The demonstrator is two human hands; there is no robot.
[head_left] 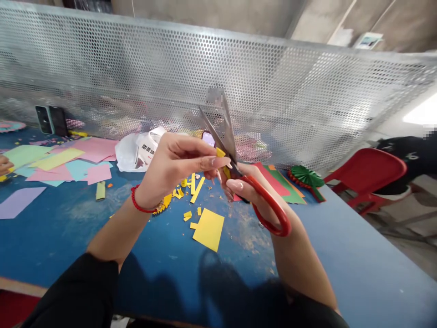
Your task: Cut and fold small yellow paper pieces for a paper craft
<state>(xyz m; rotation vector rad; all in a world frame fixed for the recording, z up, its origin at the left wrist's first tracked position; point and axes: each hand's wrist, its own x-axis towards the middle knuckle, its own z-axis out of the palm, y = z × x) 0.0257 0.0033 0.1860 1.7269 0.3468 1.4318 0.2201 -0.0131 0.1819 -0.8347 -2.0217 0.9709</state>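
My left hand [186, 161], with a red bracelet at the wrist, pinches a small yellow paper piece [221, 154] between thumb and fingers. The piece sits between the parted blades of the scissors [228, 125], which point up and away from me. My right hand [244, 187] is wrapped round their red handles. Below the hands, a yellow paper sheet [209, 229] lies flat on the blue table [143, 246]. Yellow strips [197, 189] and small scraps are scattered just beyond it. A yellow item with a jagged edge [164, 203] is partly hidden behind my left wrist.
A perforated metal screen [143, 68] borders the table's far side. Coloured paper sheets [99, 149] and a white plastic bag [128, 152] lie left. Red paper [273, 180] and a green pleated paper fan [306, 177] lie right, near a red chair [372, 173]. Another person's hand [4, 165] shows far left.
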